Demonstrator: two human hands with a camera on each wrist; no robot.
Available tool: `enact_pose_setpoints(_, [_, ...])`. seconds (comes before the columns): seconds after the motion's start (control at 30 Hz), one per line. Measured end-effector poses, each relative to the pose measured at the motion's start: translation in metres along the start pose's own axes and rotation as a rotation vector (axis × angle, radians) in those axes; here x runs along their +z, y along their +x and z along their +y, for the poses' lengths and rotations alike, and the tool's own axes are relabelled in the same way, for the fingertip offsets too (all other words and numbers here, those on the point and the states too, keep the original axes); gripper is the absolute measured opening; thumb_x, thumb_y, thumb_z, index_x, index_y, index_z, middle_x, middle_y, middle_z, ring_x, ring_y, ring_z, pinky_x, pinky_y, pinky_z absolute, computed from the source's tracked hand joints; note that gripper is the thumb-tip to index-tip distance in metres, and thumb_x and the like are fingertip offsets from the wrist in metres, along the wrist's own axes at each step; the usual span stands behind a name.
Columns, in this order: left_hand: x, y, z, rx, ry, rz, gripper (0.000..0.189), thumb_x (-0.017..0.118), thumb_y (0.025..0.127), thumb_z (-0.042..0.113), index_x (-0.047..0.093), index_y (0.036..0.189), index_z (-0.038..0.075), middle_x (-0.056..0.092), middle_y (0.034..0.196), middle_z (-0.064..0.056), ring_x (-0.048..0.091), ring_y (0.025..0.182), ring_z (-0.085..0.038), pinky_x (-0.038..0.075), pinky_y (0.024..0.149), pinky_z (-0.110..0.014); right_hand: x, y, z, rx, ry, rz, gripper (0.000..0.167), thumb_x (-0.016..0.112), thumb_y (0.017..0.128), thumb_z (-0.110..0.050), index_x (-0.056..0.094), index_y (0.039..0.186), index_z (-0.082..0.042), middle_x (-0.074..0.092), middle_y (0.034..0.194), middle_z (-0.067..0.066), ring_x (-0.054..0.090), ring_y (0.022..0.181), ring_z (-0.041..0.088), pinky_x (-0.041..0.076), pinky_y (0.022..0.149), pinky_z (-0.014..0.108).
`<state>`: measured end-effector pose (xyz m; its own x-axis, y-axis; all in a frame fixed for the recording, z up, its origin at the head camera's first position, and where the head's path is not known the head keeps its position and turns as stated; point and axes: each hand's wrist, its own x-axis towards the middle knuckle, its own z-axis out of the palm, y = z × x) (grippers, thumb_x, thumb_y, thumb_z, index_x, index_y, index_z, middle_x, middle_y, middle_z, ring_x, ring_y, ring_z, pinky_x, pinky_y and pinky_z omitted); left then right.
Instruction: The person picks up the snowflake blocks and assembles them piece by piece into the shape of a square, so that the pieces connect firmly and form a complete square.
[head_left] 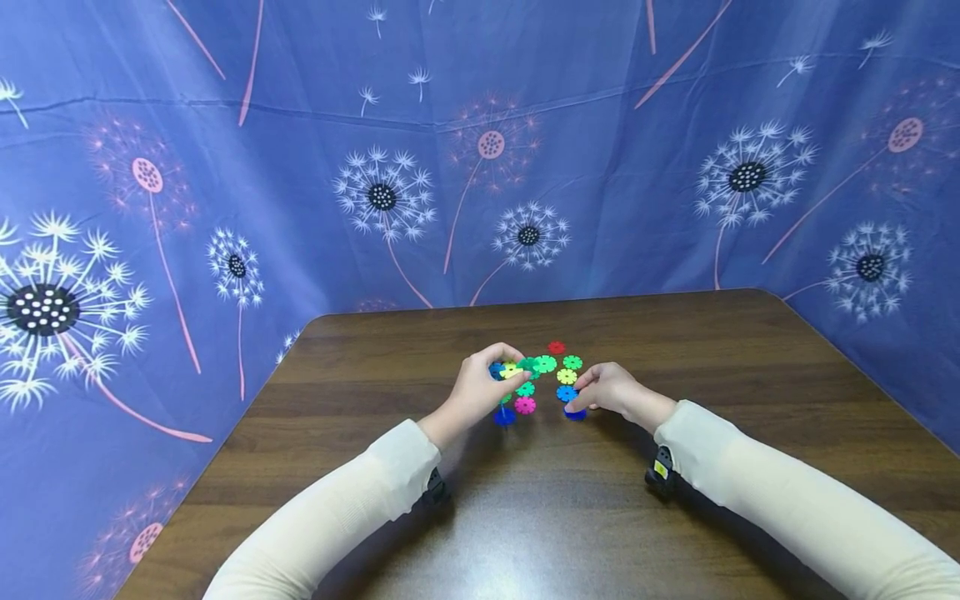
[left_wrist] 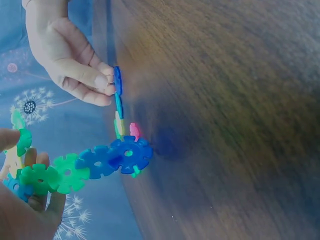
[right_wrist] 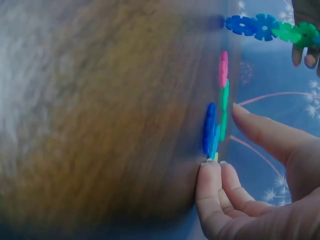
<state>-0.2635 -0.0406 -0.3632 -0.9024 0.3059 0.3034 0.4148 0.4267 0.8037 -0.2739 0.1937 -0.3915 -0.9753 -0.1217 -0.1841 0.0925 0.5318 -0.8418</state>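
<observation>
In the head view, my left hand [head_left: 483, 383] pinches a raised, curved chain of flower-shaped interlocking plastic discs. Its lower end runs through green discs [left_wrist: 69, 172] to a dark blue disc [left_wrist: 130, 154] near the tabletop. My right hand [head_left: 613, 390] holds a dark blue disc [right_wrist: 210, 129] at the near end of another strand, thumb and fingers at its edges. A lighter blue disc [head_left: 567, 393] and a yellow disc [head_left: 567, 377] continue that strand. Between the hands, a pink disc [head_left: 525, 405] joins a green disc [head_left: 526, 388]. The left fingers partly cover their chain.
A red disc [head_left: 556, 347] lies behind the hands, close to a green disc [head_left: 572, 362]. The brown wooden table [head_left: 510, 517] extends around them. A blue dandelion-print cloth [head_left: 465, 208] hangs behind and beside the table.
</observation>
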Motion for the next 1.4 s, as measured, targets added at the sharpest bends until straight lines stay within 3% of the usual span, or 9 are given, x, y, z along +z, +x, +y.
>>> enact_pose_setpoints(0.23, [0.0, 0.0, 0.0, -0.003, 0.012, 0.02, 0.015, 0.075, 0.086, 0.022, 0.067, 0.097, 0.016, 0.066, 0.088, 0.001, 0.052, 0.064, -0.008, 0.046, 0.06, -0.022, 0.008, -0.002, -0.003, -0.016, -0.165, 0.078, 0.044, 0.089, 0.06, -0.007, 0.065, 0.094, 0.003, 0.064, 0.079, 0.003, 0.055, 0.074, 0.014, 0.044, 0.065, 0.024])
enact_pose_setpoints(0.43, [-0.002, 0.002, 0.0, -0.033, 0.001, 0.012, 0.016, 0.075, 0.085, 0.025, 0.068, 0.097, 0.017, 0.07, 0.1, 0.0, 0.059, 0.063, -0.011, 0.05, 0.061, -0.025, 0.007, -0.004, -0.006, -0.021, -0.202, 0.08, 0.039, 0.09, 0.061, -0.006, 0.066, 0.091, 0.003, 0.067, 0.076, 0.005, 0.057, 0.07, 0.014, 0.045, 0.063, 0.025])
enact_pose_setpoints(0.67, [-0.004, 0.001, 0.001, -0.062, 0.036, 0.001, 0.015, 0.075, 0.085, 0.026, 0.068, 0.094, 0.017, 0.071, 0.108, -0.003, 0.056, 0.06, -0.011, 0.047, 0.06, -0.028, 0.003, -0.003, -0.001, 0.0, -0.046, 0.0, 0.028, 0.083, 0.07, -0.001, 0.067, 0.093, 0.007, 0.064, 0.072, 0.004, 0.058, 0.058, 0.013, 0.052, 0.06, 0.027])
enact_pose_setpoints(0.77, [-0.005, 0.001, 0.002, -0.061, 0.06, 0.006, 0.014, 0.075, 0.084, 0.025, 0.067, 0.091, 0.017, 0.071, 0.109, -0.004, 0.054, 0.066, -0.01, 0.046, 0.061, -0.028, -0.001, -0.002, -0.001, 0.001, 0.028, -0.033, 0.025, 0.079, 0.075, 0.0, 0.067, 0.094, 0.009, 0.067, 0.072, 0.004, 0.062, 0.06, 0.014, 0.057, 0.064, 0.03])
enact_pose_setpoints(1.03, [-0.003, 0.002, 0.002, -0.07, 0.049, 0.012, 0.016, 0.078, 0.083, 0.025, 0.066, 0.087, 0.016, 0.072, 0.101, -0.003, 0.048, 0.063, -0.012, 0.041, 0.056, -0.027, -0.011, -0.006, -0.017, -0.058, 0.23, -0.077, 0.029, 0.073, 0.082, 0.003, 0.059, 0.104, 0.017, 0.072, 0.078, 0.007, 0.069, 0.066, 0.015, 0.059, 0.072, 0.036])
enact_pose_setpoints(1.23, [-0.003, 0.002, 0.002, -0.062, 0.04, -0.002, 0.014, 0.076, 0.085, 0.026, 0.069, 0.092, 0.016, 0.072, 0.097, 0.0, 0.046, 0.056, -0.008, 0.041, 0.053, -0.024, -0.016, -0.014, -0.03, -0.074, 0.255, -0.067, 0.033, 0.073, 0.084, -0.003, 0.06, 0.11, 0.014, 0.074, 0.087, 0.008, 0.074, 0.079, 0.024, 0.054, 0.088, 0.044])
enact_pose_setpoints(1.4, [-0.003, 0.001, 0.002, -0.037, 0.049, -0.017, 0.011, 0.074, 0.087, 0.022, 0.07, 0.095, 0.016, 0.072, 0.096, 0.0, 0.044, 0.049, -0.006, 0.041, 0.05, -0.021, -0.016, -0.019, -0.033, -0.103, 0.257, -0.053, 0.033, 0.074, 0.084, -0.005, 0.062, 0.11, 0.012, 0.074, 0.086, 0.004, 0.074, 0.082, 0.024, 0.052, 0.091, 0.046])
